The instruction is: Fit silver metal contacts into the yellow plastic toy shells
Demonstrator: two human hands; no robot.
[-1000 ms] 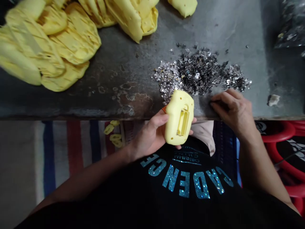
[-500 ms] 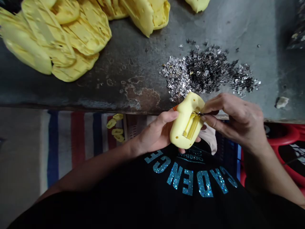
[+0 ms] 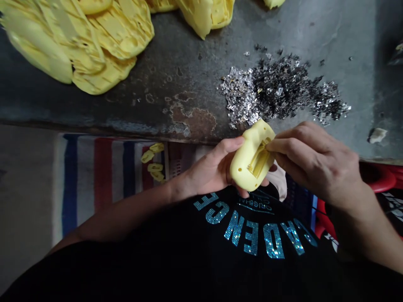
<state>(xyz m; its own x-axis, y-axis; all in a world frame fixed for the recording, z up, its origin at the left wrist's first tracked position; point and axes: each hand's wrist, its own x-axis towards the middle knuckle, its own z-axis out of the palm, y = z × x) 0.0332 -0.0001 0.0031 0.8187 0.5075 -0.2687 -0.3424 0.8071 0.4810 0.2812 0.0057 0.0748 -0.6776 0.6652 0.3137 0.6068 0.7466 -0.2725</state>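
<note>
My left hand is shut around a hollow yellow plastic casing, which it holds just below the table's front edge. The casing has a rectangular slot with a yellow insert in it. My right hand is pinched at the top end of that slot, with its fingertips on the casing. Those fingers hide whatever lies directly under them. A heap of silver and dark metal flakes lies on the table just beyond the casing.
The worn grey metal tabletop holds stacked yellow plastic casings at the far left. Below its edge are a striped cloth with small yellow pieces and red plastic at right.
My right hand has come off the table onto the casing. The casing has turned, tilting its top to the right. A thin dark tip between the right fingers earlier is now hidden.
</note>
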